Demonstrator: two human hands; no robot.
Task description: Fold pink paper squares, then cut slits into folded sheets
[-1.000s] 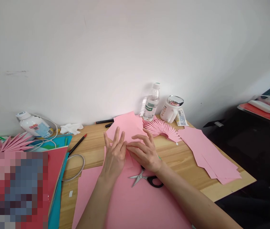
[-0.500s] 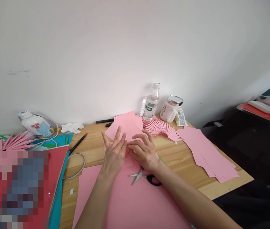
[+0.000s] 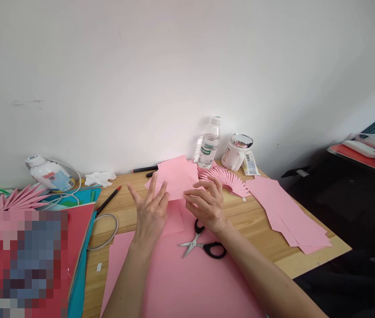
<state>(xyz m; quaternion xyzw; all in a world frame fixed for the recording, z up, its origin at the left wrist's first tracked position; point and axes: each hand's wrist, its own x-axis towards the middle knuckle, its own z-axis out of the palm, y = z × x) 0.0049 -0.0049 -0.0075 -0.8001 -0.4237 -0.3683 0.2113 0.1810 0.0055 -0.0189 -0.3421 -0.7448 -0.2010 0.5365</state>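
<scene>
In the head view, a pink paper sheet is held raised between my hands, its lower edge overlapping other pink paper. My left hand grips its lower left corner; the thumb is hidden and the outer fingers fan outward. At the right edge, my right hand pinches the sheet with bent fingers. Below the hands, a pair of scissors with black handles lies with blades apart on a large pink sheet. One scissor handle sits close under my right wrist.
A pleated pink paper fan lies behind my right hand, near a water bottle and a white mug. Cut pink sheets are stacked at right. A brush pen, a cable and a red folder lie at left.
My hands have moved apart, the left one leftward and the right one slightly rightward. More of the sheet between them and the second scissor handle now show.
</scene>
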